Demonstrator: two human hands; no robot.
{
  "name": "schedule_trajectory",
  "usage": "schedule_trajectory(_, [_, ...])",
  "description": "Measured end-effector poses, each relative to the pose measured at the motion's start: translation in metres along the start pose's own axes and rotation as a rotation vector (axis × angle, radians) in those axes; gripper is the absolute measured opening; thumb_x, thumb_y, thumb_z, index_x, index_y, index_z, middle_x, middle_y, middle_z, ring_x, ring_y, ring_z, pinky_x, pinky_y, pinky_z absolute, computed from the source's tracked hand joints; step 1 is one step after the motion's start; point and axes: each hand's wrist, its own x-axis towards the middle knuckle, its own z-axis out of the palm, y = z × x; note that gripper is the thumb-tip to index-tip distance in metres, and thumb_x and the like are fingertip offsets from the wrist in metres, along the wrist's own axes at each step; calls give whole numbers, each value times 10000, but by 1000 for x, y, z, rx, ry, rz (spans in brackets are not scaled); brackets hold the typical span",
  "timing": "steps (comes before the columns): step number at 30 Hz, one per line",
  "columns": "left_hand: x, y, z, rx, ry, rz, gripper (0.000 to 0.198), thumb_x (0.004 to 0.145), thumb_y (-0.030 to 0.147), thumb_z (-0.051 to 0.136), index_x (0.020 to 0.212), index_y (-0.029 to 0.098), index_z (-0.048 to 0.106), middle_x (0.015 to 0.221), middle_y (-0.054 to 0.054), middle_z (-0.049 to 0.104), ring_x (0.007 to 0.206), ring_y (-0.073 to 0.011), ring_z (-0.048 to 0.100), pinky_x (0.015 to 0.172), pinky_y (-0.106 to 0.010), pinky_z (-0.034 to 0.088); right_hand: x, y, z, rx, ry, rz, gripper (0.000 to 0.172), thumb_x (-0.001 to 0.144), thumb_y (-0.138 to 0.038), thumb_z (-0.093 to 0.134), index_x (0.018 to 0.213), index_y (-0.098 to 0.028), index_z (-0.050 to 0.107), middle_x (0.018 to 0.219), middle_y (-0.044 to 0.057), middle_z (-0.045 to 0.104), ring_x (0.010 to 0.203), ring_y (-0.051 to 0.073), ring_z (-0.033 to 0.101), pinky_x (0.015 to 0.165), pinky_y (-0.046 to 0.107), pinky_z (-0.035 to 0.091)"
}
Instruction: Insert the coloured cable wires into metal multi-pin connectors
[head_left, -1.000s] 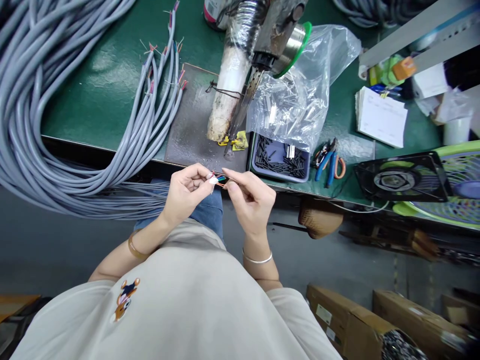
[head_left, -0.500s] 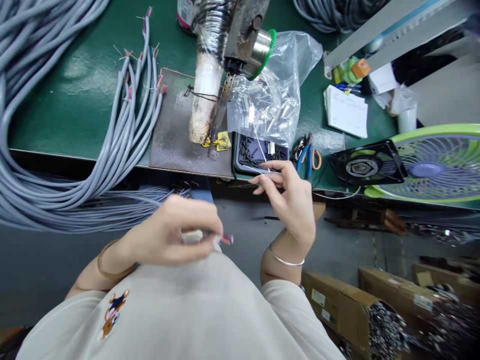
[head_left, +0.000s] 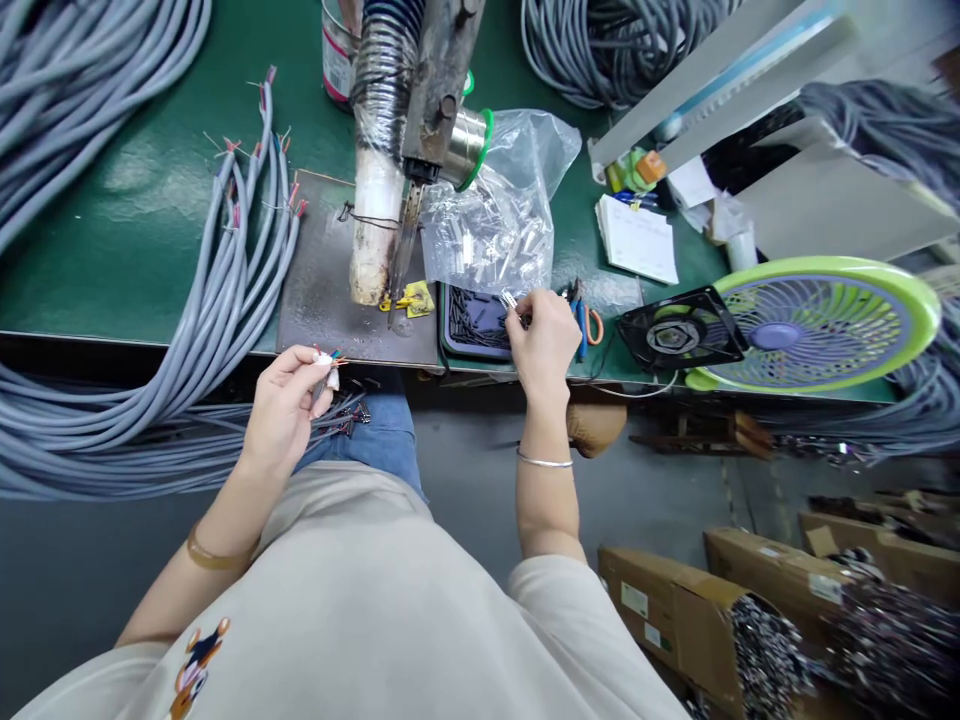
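My left hand is closed around the end of a grey cable, in front of the bench edge. Stripped coloured wires stick out past its fingertips, which have white coverings. Over the dark tray, my right hand pinches a small white pin connector. Small black tube pieces lie in that tray. Between the hands a soldering iron points down from its holder above a yellow piece on the brown board.
Grey cables with stripped ends lie at the left. A clear bag of white parts and a solder spool sit behind the tray. Rightward are pliers, a black fan, a green fan and a paper pad.
My left hand has moved left and forward with the cable end. My right hand has come down to the tray and closed on the white connector. The view has shifted.
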Motion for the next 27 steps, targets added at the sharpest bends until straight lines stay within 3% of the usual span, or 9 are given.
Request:
schedule_trajectory(3, [0,3,3,8,-35,-24,196,612,196,799,648,164,609,625,19,609,481,-57,495,349,-138,281,-11,-5,-17,312,57,-20,119,868,-210,584,789,-238,499,872,32,634,871,195,637,816,363,568])
schedule_trajectory(6, [-2,2,12,33,-88,-23,193,622,208,809,643,155,624,610,15,605,458,-47,467,348,-140,254,-26,-20,-34,661,10,12,171,889,-288,650,813,-232,508,965,27,654,817,152,690,671,280,588])
schedule_trajectory(9, [-2,-1,20,63,-141,-27,196,643,222,818,675,148,639,584,6,615,426,-39,434,357,-145,239,-42,-42,-43,826,7,-3,175,920,-315,658,839,-229,529,1070,25,649,695,100,675,571,242,578])
schedule_trajectory(12, [0,-4,24,95,-182,-29,205,669,234,820,722,145,642,571,-1,638,389,-28,401,366,-149,237,-54,-66,-41,879,83,-10,167,925,-294,671,832,-229,548,1050,19,648,654,94,669,549,251,579])
schedule_trajectory(17, [2,-5,27,125,-201,-7,259,673,275,837,702,145,614,556,6,636,365,-20,389,362,-154,226,-67,-95,-23,876,275,43,151,941,-320,665,863,-240,563,925,28,692,780,164,735,675,327,647])
schedule_trajectory(19, [2,-5,28,121,-200,-1,275,672,292,843,707,146,613,558,9,633,368,-19,384,361,-154,230,-71,-100,-15,879,249,42,131,949,-331,656,896,-243,575,923,34,721,808,170,745,686,322,648])
schedule_trajectory(23, [4,-9,28,129,-210,13,272,692,311,836,714,150,618,570,13,623,375,-17,372,355,-155,226,-79,-103,-3,848,72,-74,116,954,-302,638,874,-238,583,997,48,760,871,167,748,692,295,635])
schedule_trajectory(27, [7,-12,29,140,-189,42,249,695,295,824,700,151,621,618,13,633,376,-9,364,347,-155,233,-83,-103,7,747,96,-170,72,950,-249,639,879,-243,632,1020,48,781,924,179,754,735,316,635])
